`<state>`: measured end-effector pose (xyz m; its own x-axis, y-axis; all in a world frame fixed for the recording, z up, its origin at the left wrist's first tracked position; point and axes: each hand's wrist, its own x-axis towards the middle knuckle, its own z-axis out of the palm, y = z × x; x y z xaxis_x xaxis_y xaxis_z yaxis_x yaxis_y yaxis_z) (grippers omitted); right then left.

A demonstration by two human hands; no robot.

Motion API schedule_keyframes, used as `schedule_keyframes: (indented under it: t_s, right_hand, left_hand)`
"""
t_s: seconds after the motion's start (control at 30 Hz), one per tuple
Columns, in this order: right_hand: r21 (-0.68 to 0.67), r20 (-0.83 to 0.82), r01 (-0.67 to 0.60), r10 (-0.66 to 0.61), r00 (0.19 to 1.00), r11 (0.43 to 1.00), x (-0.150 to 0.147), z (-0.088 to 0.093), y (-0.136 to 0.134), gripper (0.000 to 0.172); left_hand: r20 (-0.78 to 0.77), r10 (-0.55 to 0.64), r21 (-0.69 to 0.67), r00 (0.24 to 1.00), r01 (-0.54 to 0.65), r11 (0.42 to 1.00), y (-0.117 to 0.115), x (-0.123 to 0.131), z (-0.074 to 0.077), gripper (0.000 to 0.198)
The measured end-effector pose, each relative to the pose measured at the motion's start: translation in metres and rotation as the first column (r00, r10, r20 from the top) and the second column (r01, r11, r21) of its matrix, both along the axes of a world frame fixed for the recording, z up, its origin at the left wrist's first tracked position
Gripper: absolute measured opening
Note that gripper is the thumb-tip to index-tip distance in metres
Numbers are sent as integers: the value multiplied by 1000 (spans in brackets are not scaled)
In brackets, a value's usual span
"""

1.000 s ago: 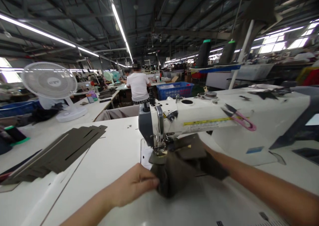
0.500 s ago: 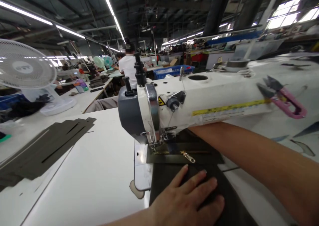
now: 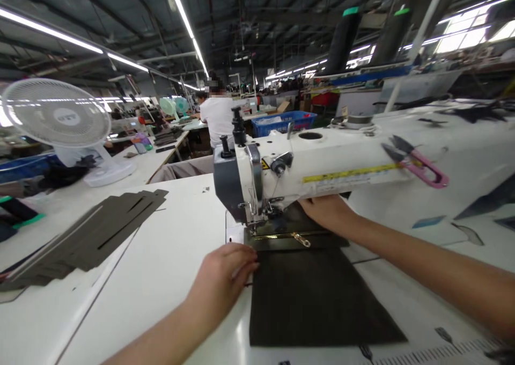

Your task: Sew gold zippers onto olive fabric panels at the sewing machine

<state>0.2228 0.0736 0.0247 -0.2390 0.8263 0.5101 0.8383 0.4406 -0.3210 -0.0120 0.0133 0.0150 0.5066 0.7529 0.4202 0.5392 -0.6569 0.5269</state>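
Observation:
A dark olive fabric panel [image 3: 317, 300] lies on the sewing table, its upper part under the needle area of a white sewing machine [image 3: 341, 158]. Across that part runs a gold-toothed zipper [image 3: 277, 236] with a metal zipper pull [image 3: 301, 240]. My left hand [image 3: 221, 276] is closed, thumb and fingers pinching the panel's left edge just below the presser foot [image 3: 253, 228]. Beneath the machine arm, my right hand [image 3: 324, 209] rests at the panel's far side; its fingertips are hidden behind the fabric and machine.
Stacked grey-olive cut pieces [image 3: 100, 231] lie to the left. Behind them stands a white fan [image 3: 60, 115]. Pink-handled thread snips [image 3: 426, 169] are on the machine's body. A person in a white shirt [image 3: 215, 115] and a blue crate [image 3: 285, 122] are beyond.
My left hand has gone from lying spread on the panel to its left edge, where it pinches. My right hand has drawn back into view beneath the machine arm. The camera view has shifted.

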Motion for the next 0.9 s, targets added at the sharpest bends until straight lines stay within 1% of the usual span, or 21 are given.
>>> schedule_keyframes:
  t_s: [0.03,0.07,0.13,0.17,0.2,0.23,0.3,0.37,0.4,0.47,0.53,0.6,0.67,0.73,0.8,0.83,0.87,0.9]
  right_hand:
    - [52,1,-37,37,999,998,-2,0,-14,16]
    - [106,10,-100,100,995,989,-5,-2,-29,17]
    - [181,62,-280,273,960,943,-18,-8,-61,19]
    - [164,95,-349,338,936,923,-26,-12,-73,20]
    - [125,121,-373,359,926,920,-35,-15,-82,20]
    - [69,146,-354,342,928,933,-43,-18,-86,20]
    - [-57,187,-225,232,955,973,-58,-20,-82,20]
    - [-167,228,-107,143,963,980,-67,-20,-70,24]
    - [-203,238,-88,136,962,975,-70,-20,-64,26]
    - [-226,229,-113,165,959,967,-71,-21,-56,27]
    - [-213,206,-149,194,959,966,-70,-23,-53,25]
    - [-201,195,-168,208,959,965,-67,-25,-55,23]
    - [-175,205,-215,249,946,961,-65,-25,-58,19]
    - [-80,218,-254,266,939,964,-63,-24,-59,20]
    - [53,223,-251,234,946,967,-62,-24,-58,21]
    - [95,218,-237,212,953,967,-61,-25,-57,22]
    - [105,210,-227,201,957,968,-61,-26,-55,25]
    - [86,204,-227,206,957,970,-61,-28,-54,30]
  left_hand:
    - [-84,49,77,995,-43,996,6,-8,-3,16]
    - [-154,74,149,985,-51,987,13,-13,-6,17]
    - [-254,54,245,966,10,970,24,-17,-11,18]
    - [-280,37,259,959,38,965,27,-17,-12,17]
    - [-294,31,248,955,44,968,30,-16,-11,17]
    - [-299,42,220,953,26,975,31,-14,-10,17]
    - [-292,101,162,951,-55,985,30,-11,-5,18]
    - [-285,152,134,947,-117,984,29,-9,-1,19]
    - [-279,159,137,947,-125,983,28,-9,-1,19]
    - [-264,153,158,952,-114,981,27,-9,-4,19]
    - [-270,135,201,953,-82,976,27,-10,-9,18]
    - [-307,121,258,944,-40,965,27,-10,-13,16]
    - [-356,113,304,928,1,953,27,-10,-15,15]
    - [-400,105,330,910,36,943,26,-9,-14,14]
    - [-437,106,342,893,56,938,25,-8,-12,13]
    - [-446,111,350,888,59,935,25,-8,-11,12]
    - [-451,115,360,885,62,931,24,-7,-11,12]
    - [-454,121,370,883,63,927,24,-6,-10,12]
